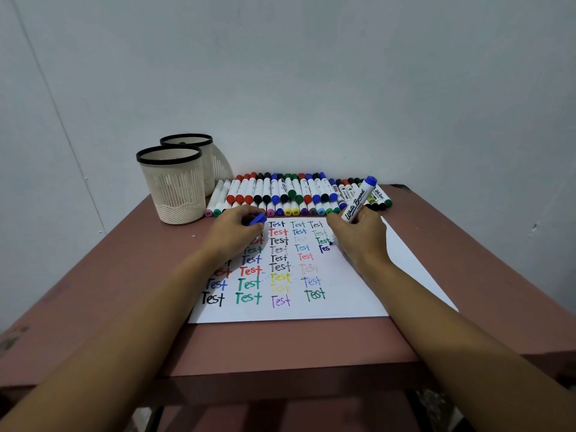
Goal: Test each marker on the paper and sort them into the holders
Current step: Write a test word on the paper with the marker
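Soft, even indoor light, moderately bright, cool cast on grey-white wall [311, 73]. Source unseen. Faint shadows on white paper [358, 300]. Wide-angle distortion: table [280, 344] edges splay outward, forearms [124, 338] stretch toward lower corners. Centre sharp, corners slightly soft.

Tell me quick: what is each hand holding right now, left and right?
Left hand: closed, pinching the blue cap.
Right hand: closed, gripping the blue whiteboard marker, tip on the paper.
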Demonstrator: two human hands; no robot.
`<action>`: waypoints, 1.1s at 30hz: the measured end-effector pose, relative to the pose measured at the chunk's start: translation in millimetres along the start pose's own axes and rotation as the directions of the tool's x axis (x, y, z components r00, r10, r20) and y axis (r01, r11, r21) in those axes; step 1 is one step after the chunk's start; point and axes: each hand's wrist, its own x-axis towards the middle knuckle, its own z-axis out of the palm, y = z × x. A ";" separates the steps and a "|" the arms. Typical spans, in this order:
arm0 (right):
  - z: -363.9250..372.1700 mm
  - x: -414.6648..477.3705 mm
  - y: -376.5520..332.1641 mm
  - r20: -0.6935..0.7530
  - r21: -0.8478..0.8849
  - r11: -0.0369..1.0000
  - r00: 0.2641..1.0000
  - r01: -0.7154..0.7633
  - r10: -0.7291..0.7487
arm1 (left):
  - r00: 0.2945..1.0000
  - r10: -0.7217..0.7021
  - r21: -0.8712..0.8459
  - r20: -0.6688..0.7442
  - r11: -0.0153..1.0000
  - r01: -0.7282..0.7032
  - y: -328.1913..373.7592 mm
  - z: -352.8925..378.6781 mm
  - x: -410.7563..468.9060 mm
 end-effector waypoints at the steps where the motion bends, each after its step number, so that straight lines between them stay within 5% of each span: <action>1: 0.0 0.1 -0.2 0.000 -0.006 1.000 1.000 0.002 -0.002 | 1.000 0.000 0.000 0.000 1.000 0.000 0.2 0.1 -0.1; 14: -0.1 -0.2 0.9 0.023 -0.001 1.000 1.000 -0.003 0.003 | 0.998 0.063 0.035 0.020 0.997 -0.063 -2.7 2.3 1.0; 19: 0.0 -0.2 1.0 0.005 -0.010 1.000 1.000 0.008 -0.008 | 0.991 0.130 0.169 0.031 0.977 -0.133 0.1 3.5 -2.3; 23: -0.9 1.3 -1.0 0.001 0.143 0.989 0.999 -0.048 0.049 | 0.973 0.213 0.279 0.092 0.932 -0.230 1.7 5.8 -5.5; 33: 3.0 -1.3 -12.5 0.333 0.599 0.778 0.943 -0.191 -0.025 | 0.943 0.327 0.106 0.061 0.937 -0.332 11.5 9.5 -7.4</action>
